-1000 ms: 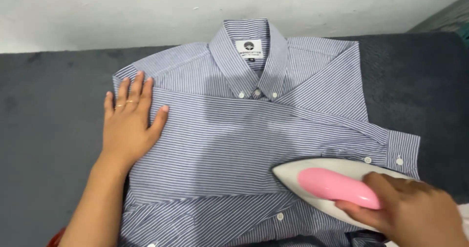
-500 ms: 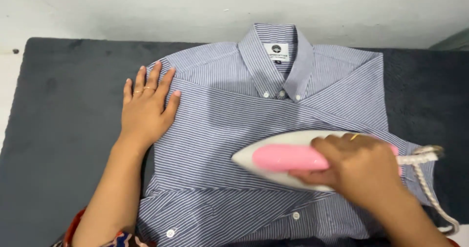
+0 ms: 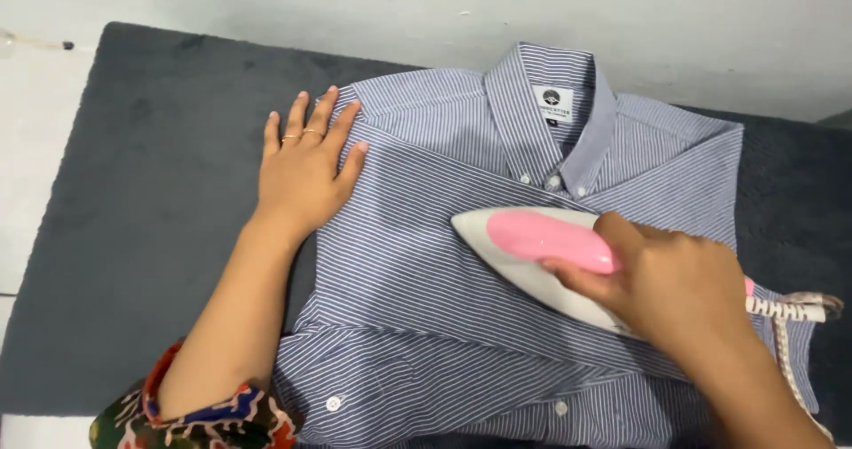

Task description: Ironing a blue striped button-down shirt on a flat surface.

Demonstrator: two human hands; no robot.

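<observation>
A blue-and-white striped shirt (image 3: 426, 271) lies folded, collar away from me, on a dark grey mat (image 3: 151, 192). One sleeve is folded across the chest. My left hand (image 3: 306, 169) lies flat with fingers spread on the shirt's left shoulder edge. My right hand (image 3: 674, 285) grips the pink handle of a white iron (image 3: 524, 254), which rests on the folded sleeve just below the collar, tip pointing left.
The iron's braided white cord (image 3: 790, 325) trails off to the right over the shirt cuff. A pale wall (image 3: 444, 5) runs behind the mat. A light floor (image 3: 31, 147) shows at the mat's left edge.
The iron has slid from the shirt's lower right to the left and upward along the sleeve, toward the collar. My left hand has stayed pressed on the shoulder. The view has shifted left.
</observation>
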